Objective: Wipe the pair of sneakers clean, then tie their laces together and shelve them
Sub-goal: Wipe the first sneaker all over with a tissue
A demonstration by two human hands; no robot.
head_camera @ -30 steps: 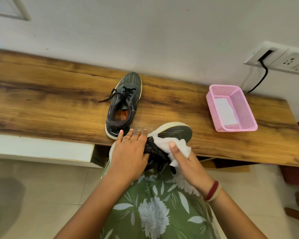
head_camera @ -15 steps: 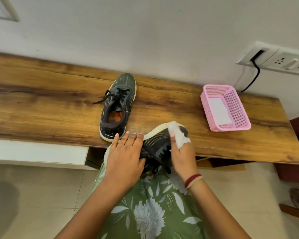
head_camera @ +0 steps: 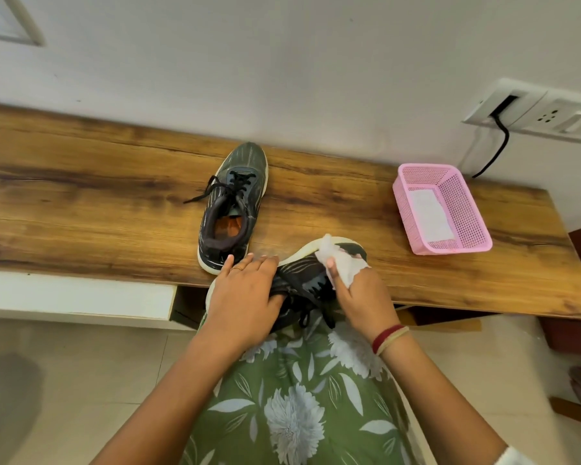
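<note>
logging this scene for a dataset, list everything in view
table: 1, brown wood, against the wall
far sneaker: 1, dark grey, black laces, upright on table, toe toward wall
held sneaker: 1, dark, pale sole, at table's front edge
wipe: 1, white, on held sneaker's toe
basket: 1, pink, on table, right side
sheet: 1, white, inside basket
socket panel: 1, white, wall, upper right
cable: 1, black, plugged into socket panel
left hand: 1, laid over held sneaker
right hand: 1, grips wipe
</note>
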